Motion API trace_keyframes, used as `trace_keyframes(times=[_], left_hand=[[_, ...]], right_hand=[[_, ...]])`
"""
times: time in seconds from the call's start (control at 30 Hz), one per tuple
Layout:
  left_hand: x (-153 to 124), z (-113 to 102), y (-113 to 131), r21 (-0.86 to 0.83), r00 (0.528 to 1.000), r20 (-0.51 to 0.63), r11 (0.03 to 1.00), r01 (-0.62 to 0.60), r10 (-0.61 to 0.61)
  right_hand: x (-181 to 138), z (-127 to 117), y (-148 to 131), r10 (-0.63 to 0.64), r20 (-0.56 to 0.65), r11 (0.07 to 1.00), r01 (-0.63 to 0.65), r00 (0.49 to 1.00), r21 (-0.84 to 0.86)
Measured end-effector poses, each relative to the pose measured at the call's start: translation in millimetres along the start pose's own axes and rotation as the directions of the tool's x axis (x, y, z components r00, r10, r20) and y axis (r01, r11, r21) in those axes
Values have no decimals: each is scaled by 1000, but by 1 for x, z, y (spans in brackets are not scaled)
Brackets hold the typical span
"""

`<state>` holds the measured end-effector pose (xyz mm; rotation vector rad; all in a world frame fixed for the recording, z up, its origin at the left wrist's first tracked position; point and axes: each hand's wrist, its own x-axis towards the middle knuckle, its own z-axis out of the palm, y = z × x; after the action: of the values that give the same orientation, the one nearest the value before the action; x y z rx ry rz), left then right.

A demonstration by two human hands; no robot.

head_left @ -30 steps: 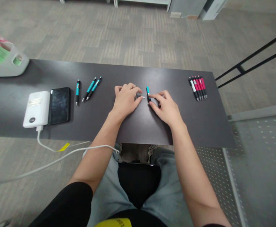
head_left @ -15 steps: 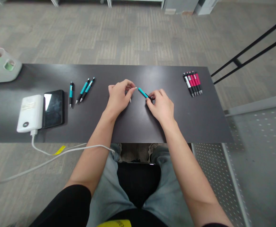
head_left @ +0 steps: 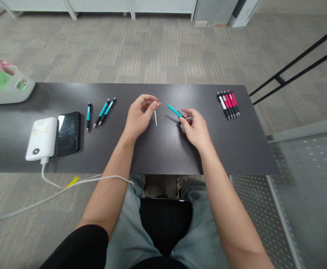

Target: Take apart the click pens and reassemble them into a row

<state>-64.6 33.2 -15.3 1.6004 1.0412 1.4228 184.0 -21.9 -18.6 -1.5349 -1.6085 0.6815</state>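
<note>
My left hand (head_left: 139, 116) is raised over the middle of the dark table (head_left: 158, 149), its fingertips pinched on the top of a thin white pen refill (head_left: 155, 117) that hangs down. My right hand (head_left: 195, 127) is closed on the black end of a teal pen barrel (head_left: 175, 111), which points up and left toward the left hand. A small gap separates the barrel's tip from the refill.
Three teal pens (head_left: 101, 111) lie at the left. A bunch of red and black pens (head_left: 228, 104) lies at the right. A white power bank (head_left: 39, 138) with a cable and a black phone (head_left: 67, 132) sit far left, a grey bag (head_left: 6, 81) beyond.
Both hands have lifted off the table. The right hand tilted the teal barrel from upright to slanting left, and the left hand drew the white refill out so it hangs free.
</note>
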Motion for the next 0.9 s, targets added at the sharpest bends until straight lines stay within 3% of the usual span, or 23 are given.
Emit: trace_keyframes(times=[0.17, 0.33, 0.6, 0.9], left_hand=[[4, -2, 5, -194, 998, -48, 981, 23, -33], [4, -3, 9, -280, 996, -36, 957, 73, -86], [3, -3, 6, -411, 989, 4, 902, 133, -145], [0, 0, 14, -118, 996, 70, 991, 64, -56]], right_hand=[[5, 4, 1, 31, -53, 940, -11, 998, 342], [2, 10, -10, 69, -16, 895, -54, 998, 443], [-5, 12, -12, 3, 47, 920, -21, 999, 392], [-11, 5, -25, -85, 4, 993, 85, 996, 80]])
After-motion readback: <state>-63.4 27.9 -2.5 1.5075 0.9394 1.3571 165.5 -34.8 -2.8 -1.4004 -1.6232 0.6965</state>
